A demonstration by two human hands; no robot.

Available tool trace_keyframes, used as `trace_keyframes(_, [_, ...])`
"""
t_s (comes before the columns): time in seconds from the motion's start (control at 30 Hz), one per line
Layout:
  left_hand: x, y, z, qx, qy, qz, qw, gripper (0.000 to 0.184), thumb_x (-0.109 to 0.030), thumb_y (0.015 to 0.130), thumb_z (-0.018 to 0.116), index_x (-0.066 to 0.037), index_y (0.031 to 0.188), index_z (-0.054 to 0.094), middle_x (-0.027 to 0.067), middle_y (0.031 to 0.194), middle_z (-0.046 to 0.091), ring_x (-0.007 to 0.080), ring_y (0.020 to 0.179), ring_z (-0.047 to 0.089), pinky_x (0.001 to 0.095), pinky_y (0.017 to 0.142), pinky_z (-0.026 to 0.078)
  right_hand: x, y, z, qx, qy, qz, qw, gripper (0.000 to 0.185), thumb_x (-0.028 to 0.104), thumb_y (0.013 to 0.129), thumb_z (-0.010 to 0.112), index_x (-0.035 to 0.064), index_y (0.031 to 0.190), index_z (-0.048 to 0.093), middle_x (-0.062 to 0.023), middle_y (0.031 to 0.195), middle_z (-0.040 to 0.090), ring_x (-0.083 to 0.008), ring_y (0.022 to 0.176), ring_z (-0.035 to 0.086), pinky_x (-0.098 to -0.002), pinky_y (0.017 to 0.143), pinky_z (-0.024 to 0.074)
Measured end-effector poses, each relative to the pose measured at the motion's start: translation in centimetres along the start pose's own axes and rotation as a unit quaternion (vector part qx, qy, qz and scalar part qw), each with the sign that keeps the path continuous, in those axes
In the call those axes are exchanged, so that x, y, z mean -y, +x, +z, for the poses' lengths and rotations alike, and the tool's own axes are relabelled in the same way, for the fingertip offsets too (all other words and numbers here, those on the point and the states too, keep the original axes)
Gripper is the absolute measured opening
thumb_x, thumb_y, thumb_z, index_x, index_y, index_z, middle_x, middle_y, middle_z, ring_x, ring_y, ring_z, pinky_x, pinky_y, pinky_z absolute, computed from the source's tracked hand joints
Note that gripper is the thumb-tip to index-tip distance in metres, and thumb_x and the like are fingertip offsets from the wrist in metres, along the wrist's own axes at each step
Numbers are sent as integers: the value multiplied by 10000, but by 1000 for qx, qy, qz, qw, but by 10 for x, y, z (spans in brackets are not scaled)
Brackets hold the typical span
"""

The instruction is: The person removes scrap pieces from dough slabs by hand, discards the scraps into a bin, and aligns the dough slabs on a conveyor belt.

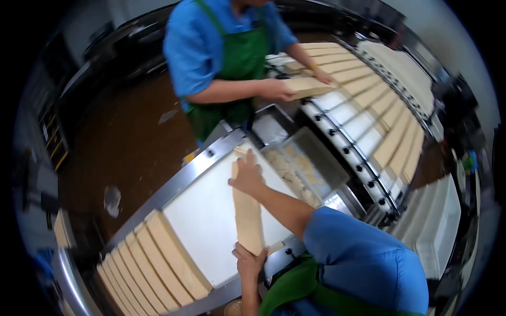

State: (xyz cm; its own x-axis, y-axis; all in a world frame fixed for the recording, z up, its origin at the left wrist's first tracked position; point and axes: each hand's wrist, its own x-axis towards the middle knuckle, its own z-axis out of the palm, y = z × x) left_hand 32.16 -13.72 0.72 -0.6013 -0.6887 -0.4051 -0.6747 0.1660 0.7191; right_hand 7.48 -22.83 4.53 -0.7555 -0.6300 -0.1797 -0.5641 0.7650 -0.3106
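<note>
A long, flat, pale strip of dough (247, 221) lies lengthwise across a white conveyor belt (200, 221). My right hand (249, 175) grips its far end from above, thumb on one side and fingers reaching over the other. At the near end, my left hand (250, 260) holds the strip between thumb and fingers. A row of similar thick dough strips (163, 253) sits side by side on the lower left of the belt. Small trimmed ends lie close to the strip's tips.
A co-worker (221, 68) opposite holds another strip over a second conveyor (363, 126) lined with strips. Between the conveyors are a bin of dough scraps (303, 163) and a metal tray (271, 129). Stacked white trays (432, 226) stand at right. Metal rails (179, 184) edge my belt.
</note>
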Motion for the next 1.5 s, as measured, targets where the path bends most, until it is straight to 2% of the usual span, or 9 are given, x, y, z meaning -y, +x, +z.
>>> trace_keyframes(0.1, [-25,14,26,-84,41,-55,994,806,-270,700,753,59,1273,291,296,1112,395,487,956,518,514,830,466,-39,13,6,-14,75,69,995,793,413,696,691,80,1330,350,-223,1420,240,-433,1248,384,-480,942,428])
trace_keyframes(0.2, [-31,28,51,-148,51,44,987,739,-152,686,732,13,1258,293,288,1144,369,463,1037,466,475,895,433,-89,6,-27,-22,247,164,955,801,338,692,700,65,1331,302,-235,1395,248,-442,1209,422,-487,929,440])
trace_keyframes(0.47, [-191,35,115,-116,-7,185,976,771,20,714,651,16,1387,276,320,1360,214,467,1238,275,442,1015,347,-305,-36,-143,-269,314,265,871,755,383,772,642,30,1324,268,-269,1294,307,-480,1093,503,-521,932,435])
trace_keyframes(0.57, [-244,41,153,-134,-5,335,933,730,7,735,681,-13,1377,335,238,1392,317,424,1245,365,433,1062,308,-378,-48,-196,-257,338,310,851,766,440,793,604,22,1355,294,-273,1323,340,-470,1086,515,-496,897,465])
trace_keyframes(0.73, [-312,47,196,-30,-31,355,934,676,-55,769,734,-39,1358,402,236,1367,382,411,1293,366,434,1061,329,-508,-20,-214,-95,92,347,929,610,471,872,388,21,1262,524,-233,1266,530,-399,1227,412,-527,1027,276])
trace_keyframes(0.87, [-332,60,218,45,-11,361,931,611,-90,752,770,-62,1300,503,218,1343,414,385,1233,447,414,994,401,-574,19,-211,-97,71,312,942,566,420,891,324,29,1206,584,-208,1256,557,-378,1252,365,-541,1042,183])
trace_keyframes(1.17, [-349,76,261,54,23,386,921,500,-47,821,635,-46,1303,503,223,1276,448,377,1194,463,398,995,389,-604,31,-240,-13,99,300,949,598,394,905,306,-47,1249,517,-233,1347,483,-381,1233,424,-480,1039,227])
trace_keyframes(1.23, [-354,79,270,53,26,383,922,498,-45,821,632,-47,1302,504,222,1274,440,374,1191,461,395,994,387,-621,48,-215,-147,71,347,924,570,370,903,332,-38,1261,506,-228,1397,424,-362,1260,407,-468,1035,234])
trace_keyframes(1.5, [-375,104,319,95,25,399,912,503,-38,846,610,-39,1331,476,212,1266,483,340,1169,495,369,984,398,-597,28,-225,-226,9,300,927,508,225,843,492,6,1301,483,-200,1372,409,-358,1263,362,-505,1060,221])
